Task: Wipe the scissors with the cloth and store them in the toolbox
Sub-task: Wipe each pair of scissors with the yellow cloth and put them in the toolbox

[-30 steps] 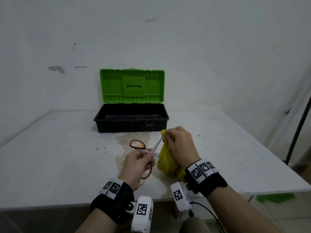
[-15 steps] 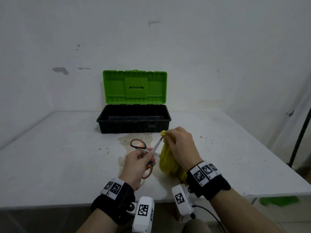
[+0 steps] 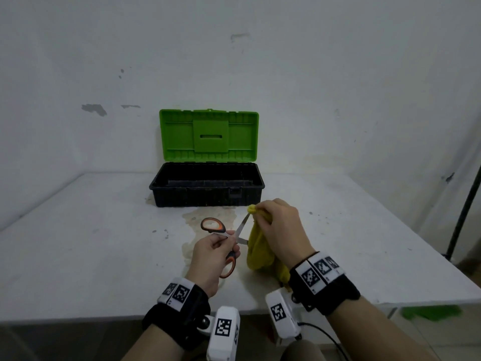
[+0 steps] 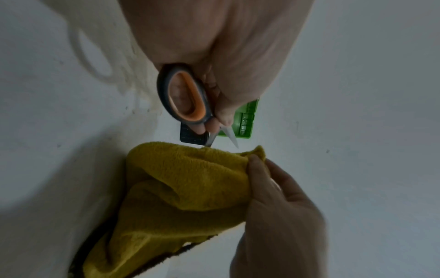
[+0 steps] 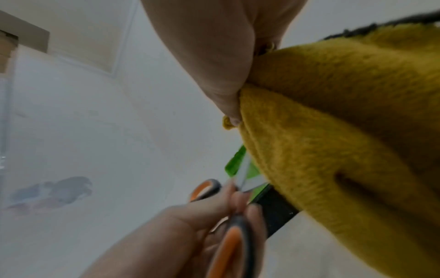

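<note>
1. Head view: on the white, stained table (image 3: 78,256), the left hand (image 3: 210,259) curls its fingers round the orange-and-grey-handled steel scissors (image 3: 223,238) near the pivot. The blades are spread apart. The right hand (image 3: 279,230) bunches a mustard-yellow terry cloth (image 3: 259,250) and pinches it over the tip of the farther blade; the rest of the cloth hangs down to the table. The black plastic toolbox with its green lid raised (image 3: 207,188) stands at the far middle of the table, just beyond both hands, against the white wall (image 3: 338,74).

2. Left wrist view: the left hand's fingertips (image 4: 209,126) grip the scissors (image 4: 184,96) just below one orange-lined handle loop. Both blade tips point toward the cloth (image 4: 185,180), one touching its upper edge. The right hand (image 4: 276,206) clasps the cloth from the right.

3. Right wrist view: the right thumb (image 5: 228,97) presses into the cloth (image 5: 333,131). The scissors (image 5: 235,225) sit lower, gripped in the left hand (image 5: 190,225), with the toolbox (image 5: 273,210) partly visible behind.
</note>
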